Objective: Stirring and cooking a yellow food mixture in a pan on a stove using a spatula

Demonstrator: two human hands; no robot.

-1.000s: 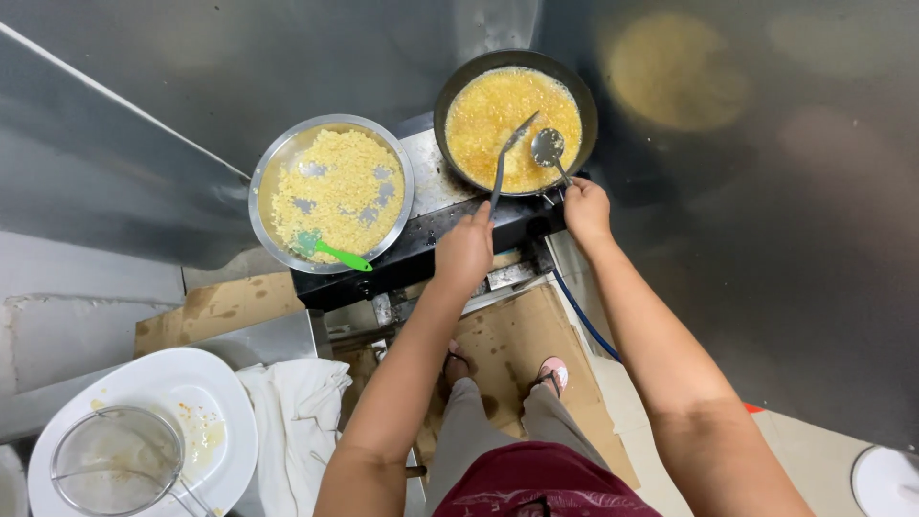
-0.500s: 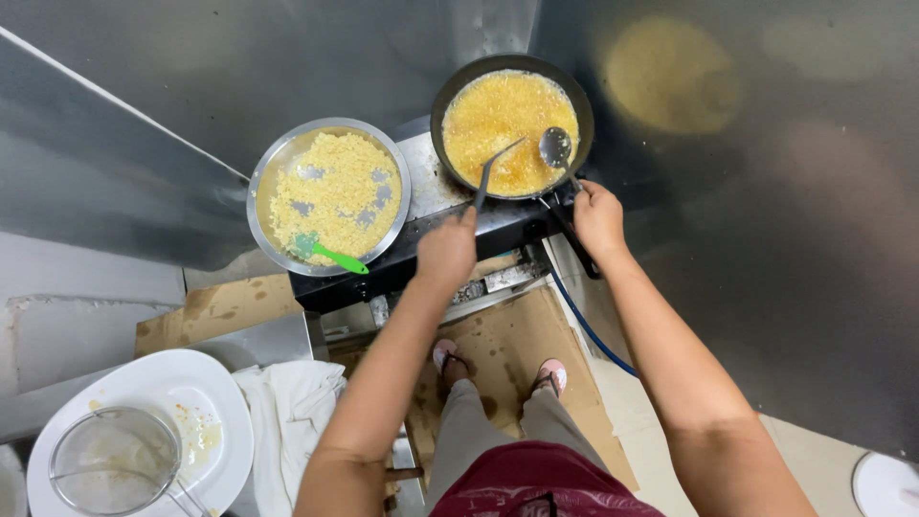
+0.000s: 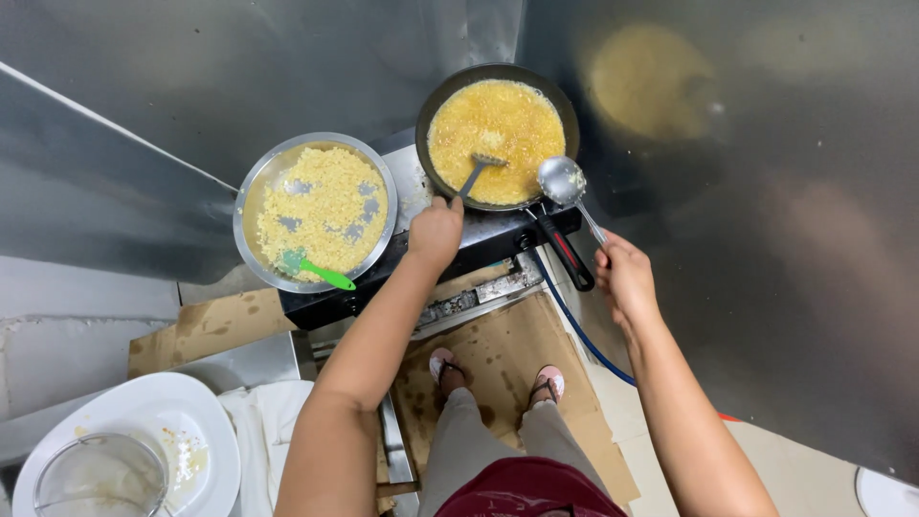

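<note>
- My left hand has its grip closed around the handle of a slim metal spatula, whose blade sits in the yellow grainy mixture, toward the 6 o'clock edge of the round dark frying pan.
- My right hand has its grip clenched on the thin handle of a shiny steel ladle; the bowl hangs at the pan's 4 o'clock rim, just beside the black-and-red pan handle.
- Judgement: to stir well, I should keep the spatula blade flat to the pan floor and sweep from rim to centre, so nothing catches. The ladle bowl should stay level and over the pan, so drips fall inside.
- Judgement: the pan handle juts toward me between both forearms; a knock there could tip the pan.
- At 9 o'clock of the frying pan, a round silver metal pan holds a drier yellow crumbly mixture, with a green-handled utensil lying at its 6 o'clock edge.
- Both pans stand on a black cooker.
- At 7 o'clock, well apart, a white plate carries a wire-mesh strainer; white cloth lies beside it.
- Brown cardboard sheets cover the floor under my feet. No packages, labels or signs show.
</note>
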